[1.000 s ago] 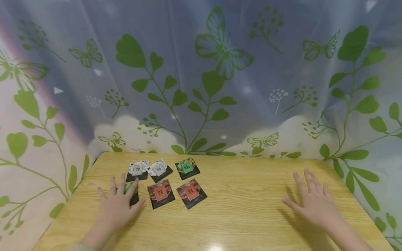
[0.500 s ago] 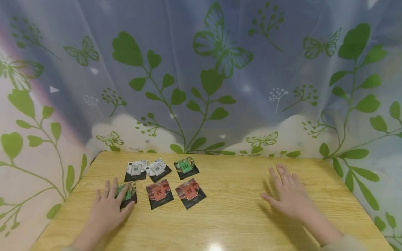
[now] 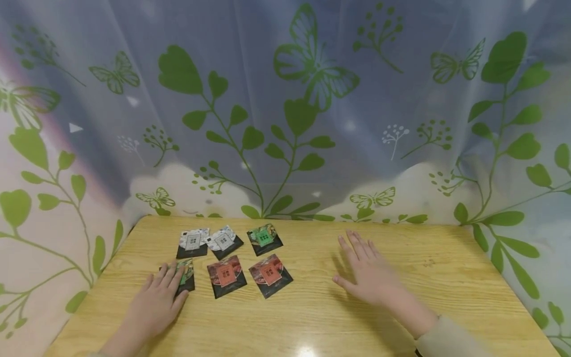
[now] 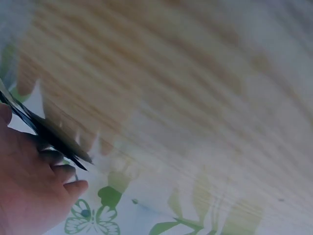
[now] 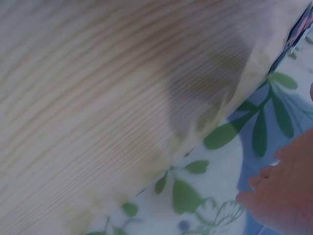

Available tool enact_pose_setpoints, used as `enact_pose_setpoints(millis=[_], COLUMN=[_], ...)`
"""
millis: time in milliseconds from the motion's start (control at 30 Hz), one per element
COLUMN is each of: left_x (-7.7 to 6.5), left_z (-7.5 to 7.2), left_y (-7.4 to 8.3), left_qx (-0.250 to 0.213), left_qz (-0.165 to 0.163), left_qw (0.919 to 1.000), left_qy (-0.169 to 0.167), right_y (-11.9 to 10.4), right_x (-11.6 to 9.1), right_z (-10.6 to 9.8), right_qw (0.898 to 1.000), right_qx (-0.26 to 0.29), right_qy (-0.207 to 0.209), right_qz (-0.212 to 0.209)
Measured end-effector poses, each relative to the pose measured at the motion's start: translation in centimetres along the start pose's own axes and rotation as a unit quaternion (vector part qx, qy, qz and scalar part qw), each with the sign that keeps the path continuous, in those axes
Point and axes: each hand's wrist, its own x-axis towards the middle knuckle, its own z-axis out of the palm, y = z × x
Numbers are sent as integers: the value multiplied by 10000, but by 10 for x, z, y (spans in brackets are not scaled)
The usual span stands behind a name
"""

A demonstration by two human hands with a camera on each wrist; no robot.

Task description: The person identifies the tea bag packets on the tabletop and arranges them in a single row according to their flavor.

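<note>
My left hand [image 3: 156,302] lies over a small flat square packet with a green label [image 3: 186,277], at the left of the table. Its fingers cover the packet's left part, and the thumb rests beside the lower corner. In the left wrist view, dark packet edges [image 4: 54,137] show in front of the fingers. My right hand [image 3: 372,275] hovers above the table with fingers spread, holding nothing. To its left lie two red-labelled packets, one at right [image 3: 271,275] and one at centre [image 3: 226,276]. The back row has another green packet [image 3: 265,239] and two white-and-black packets [image 3: 193,242] [image 3: 225,241].
The packets lie on a light wooden table [image 3: 312,317]. A curtain [image 3: 250,99] with green leaves and butterflies hangs behind the table and at both sides. The two white packets touch or slightly overlap at their edges.
My right hand has moved left across the table toward the packets. My left hand has come down onto the front-left green packet, its spread fingers drawing closer together. The packets have stayed in place.
</note>
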Motion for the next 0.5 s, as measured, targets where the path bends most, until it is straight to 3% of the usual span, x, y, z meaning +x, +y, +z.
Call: enact_pose_setpoints(millis=[167, 500], left_x=[-1, 0], left_z=[1, 7], left_y=[-1, -8], left_qx=[-164, -17], left_qz=[164, 477], left_qw=[9997, 9987], left_qy=[-41, 203], right_y=[-21, -65], right_x=[12, 38], right_z=[8, 27], right_qw=[9995, 9938], right_qx=[49, 48], right_qy=[-52, -636], right_qz=[-299, -912])
